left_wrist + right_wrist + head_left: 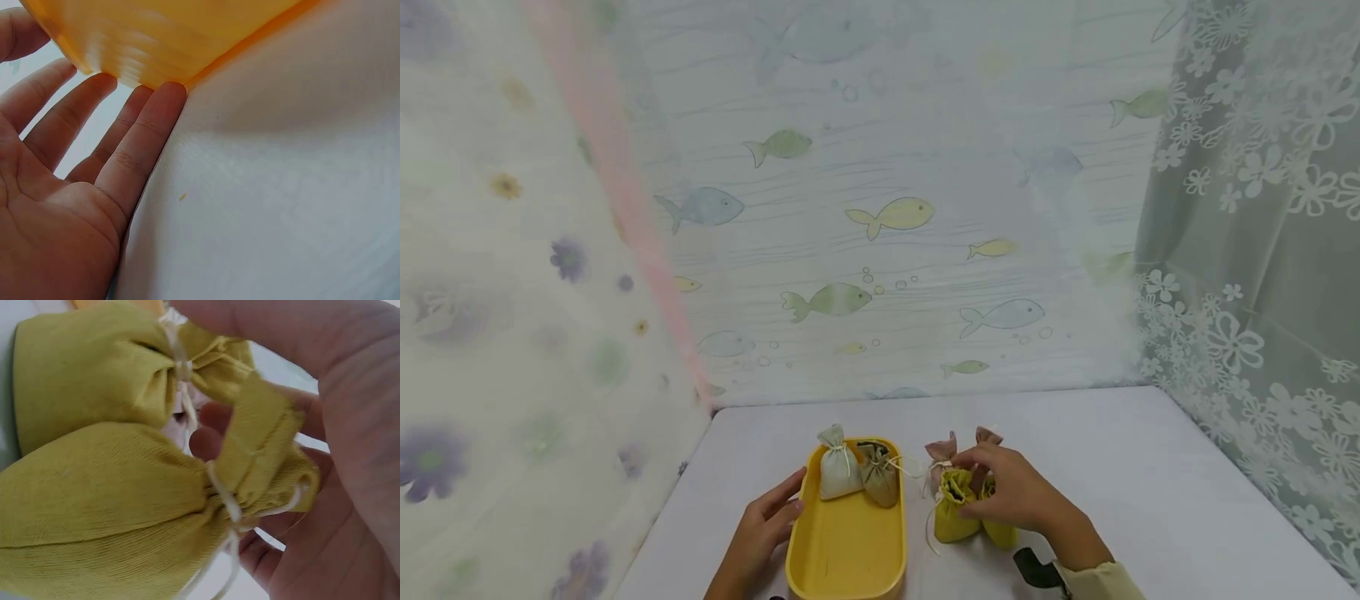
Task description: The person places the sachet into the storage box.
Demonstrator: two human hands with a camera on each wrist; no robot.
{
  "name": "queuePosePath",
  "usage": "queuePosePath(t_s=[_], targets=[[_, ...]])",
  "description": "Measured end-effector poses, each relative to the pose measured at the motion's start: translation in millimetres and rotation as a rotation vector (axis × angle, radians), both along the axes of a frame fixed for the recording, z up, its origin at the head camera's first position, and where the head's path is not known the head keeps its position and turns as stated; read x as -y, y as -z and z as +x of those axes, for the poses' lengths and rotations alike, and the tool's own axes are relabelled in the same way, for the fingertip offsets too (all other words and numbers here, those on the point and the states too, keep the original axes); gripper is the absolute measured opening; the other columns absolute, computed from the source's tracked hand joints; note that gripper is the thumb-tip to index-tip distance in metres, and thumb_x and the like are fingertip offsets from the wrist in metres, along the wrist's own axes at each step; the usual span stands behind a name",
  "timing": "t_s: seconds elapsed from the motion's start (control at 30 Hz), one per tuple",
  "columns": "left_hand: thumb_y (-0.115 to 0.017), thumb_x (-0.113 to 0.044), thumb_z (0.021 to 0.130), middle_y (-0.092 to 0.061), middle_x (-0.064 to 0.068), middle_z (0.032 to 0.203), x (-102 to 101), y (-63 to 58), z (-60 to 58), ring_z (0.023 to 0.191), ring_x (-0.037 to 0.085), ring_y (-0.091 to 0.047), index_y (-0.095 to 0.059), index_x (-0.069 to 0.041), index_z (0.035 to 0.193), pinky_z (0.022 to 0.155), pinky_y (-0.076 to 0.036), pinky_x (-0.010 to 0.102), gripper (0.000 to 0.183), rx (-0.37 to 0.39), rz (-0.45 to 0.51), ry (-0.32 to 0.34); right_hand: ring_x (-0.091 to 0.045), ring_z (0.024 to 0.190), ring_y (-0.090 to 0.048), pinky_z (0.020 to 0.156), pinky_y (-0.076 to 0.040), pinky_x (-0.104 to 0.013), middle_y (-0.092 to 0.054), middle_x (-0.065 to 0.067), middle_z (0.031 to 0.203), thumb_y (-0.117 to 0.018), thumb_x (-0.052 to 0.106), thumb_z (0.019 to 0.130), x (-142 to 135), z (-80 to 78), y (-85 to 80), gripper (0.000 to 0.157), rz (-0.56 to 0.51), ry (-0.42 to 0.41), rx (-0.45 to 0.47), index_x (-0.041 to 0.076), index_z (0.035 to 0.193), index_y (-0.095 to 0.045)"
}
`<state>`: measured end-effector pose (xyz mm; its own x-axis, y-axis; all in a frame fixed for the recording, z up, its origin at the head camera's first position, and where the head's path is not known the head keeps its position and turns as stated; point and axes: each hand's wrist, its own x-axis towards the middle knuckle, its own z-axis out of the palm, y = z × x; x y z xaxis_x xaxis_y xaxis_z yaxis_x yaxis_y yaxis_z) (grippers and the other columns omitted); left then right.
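Note:
My left hand (765, 521) rests against the left side of a yellow tray (847, 554); its fingertips touch the tray's outer wall (156, 44). In the tray's far end lean a white drawstring pouch (840, 471) and a brown drawstring pouch (880, 479). To the tray's right, my right hand (1018, 492) is over two yellow drawstring pouches, its thumb and fingers spread around their gathered necks. The left yellow pouch (953, 523) stands in plain sight. The other yellow pouch (106, 506) is partly hidden by the hand in the head view.
Two pink drawstring pouches, a left one (938, 454) and a right one (988, 435), stand behind the yellow ones. A white cloth covers the table (1090, 442). Fish-patterned curtain (895, 275) hangs behind, with more curtains at both sides.

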<state>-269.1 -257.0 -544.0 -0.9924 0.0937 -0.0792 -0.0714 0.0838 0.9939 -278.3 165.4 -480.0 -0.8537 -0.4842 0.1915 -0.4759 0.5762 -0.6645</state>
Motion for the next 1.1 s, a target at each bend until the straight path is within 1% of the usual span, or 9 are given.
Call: queuePosePath(t_s=[0.17, 0.37, 0.5, 0.67, 0.77, 0.97, 1.1], targets=[[-0.071, -0.037, 0.098, -0.044, 0.013, 0.162, 1, -0.5, -0.3, 0.140, 0.034, -0.054, -0.047, -0.017, 0.157, 0.096, -0.061, 0.041, 0.066, -0.005, -0.009, 0.004, -0.008, 0.090, -0.066, 0.078, -0.058, -0.025, -0.069, 0.012, 0.111, -0.089, 0.040, 0.081, 1, -2.4, 3.9, 0.054, -0.024, 0.014, 0.010, 0.019, 0.127, -0.069], [-0.071, -0.038, 0.098, -0.044, 0.013, 0.162, 0, -2.2, 0.1, 0.141, 0.035, -0.053, -0.048, -0.018, 0.156, 0.096, -0.061, 0.041, 0.066, -0.012, -0.031, -0.005, -0.006, 0.086, -0.065, 0.074, -0.057, -0.024, -0.069, 0.016, 0.101, -0.087, 0.039, 0.084, 3, -3.0, 5.8, 0.041, -0.040, 0.025, -0.022, 0.024, 0.119, -0.071], [-0.071, -0.037, 0.098, -0.044, 0.013, 0.162, 0, -1.9, -0.3, 0.141, 0.036, -0.052, -0.047, -0.017, 0.157, 0.097, -0.060, 0.041, 0.066, -0.011, -0.021, 0.002, -0.004, 0.083, -0.064, 0.073, -0.057, -0.023, -0.070, 0.018, 0.097, -0.085, 0.035, 0.087, 4, -2.1, 5.7, 0.029, -0.068, 0.037, -0.041, 0.028, 0.112, -0.073], [-0.070, -0.037, 0.098, -0.045, 0.013, 0.161, -1, -4.0, -1.4, 0.141, 0.035, -0.053, -0.048, -0.018, 0.156, 0.096, -0.061, 0.041, 0.065, -0.016, -0.031, -0.006, -0.002, 0.081, -0.063, 0.070, -0.057, -0.024, -0.071, 0.016, 0.094, -0.083, 0.027, 0.089, 7, -1.8, 4.4, 0.018, -0.102, 0.036, -0.089, 0.025, 0.106, -0.075], [-0.070, -0.037, 0.099, -0.045, 0.014, 0.161, -1, -3.8, -1.9, 0.140, 0.035, -0.054, -0.048, -0.018, 0.156, 0.096, -0.061, 0.041, 0.065, -0.013, -0.034, -0.004, -0.002, 0.081, -0.063, 0.070, -0.057, -0.023, -0.071, 0.014, 0.093, -0.083, 0.025, 0.089, 8, -1.6, 5.7, 0.016, -0.111, 0.045, -0.089, 0.024, 0.104, -0.076], [-0.070, -0.040, 0.099, -0.043, 0.016, 0.162, 2, 1.2, -0.9, 0.137, 0.031, -0.058, -0.046, -0.017, 0.158, 0.095, -0.061, 0.040, 0.068, 0.020, -0.026, 0.004, -0.002, 0.080, -0.065, 0.069, -0.058, -0.024, -0.073, 0.014, 0.094, -0.080, 0.021, 0.092, 9, -0.3, 11.4, 0.012, -0.131, 0.039, -0.090, 0.024, 0.103, -0.076], [-0.070, -0.040, 0.099, -0.043, 0.016, 0.162, 1, 2.0, -1.2, 0.137, 0.032, -0.057, -0.045, -0.018, 0.158, 0.096, -0.061, 0.041, 0.068, 0.013, -0.011, 0.009, -0.002, 0.080, -0.065, 0.069, -0.058, -0.024, -0.072, 0.015, 0.092, -0.079, 0.020, 0.092, 10, -0.1, 10.2, 0.011, -0.133, 0.051, -0.107, 0.025, 0.101, -0.076]])
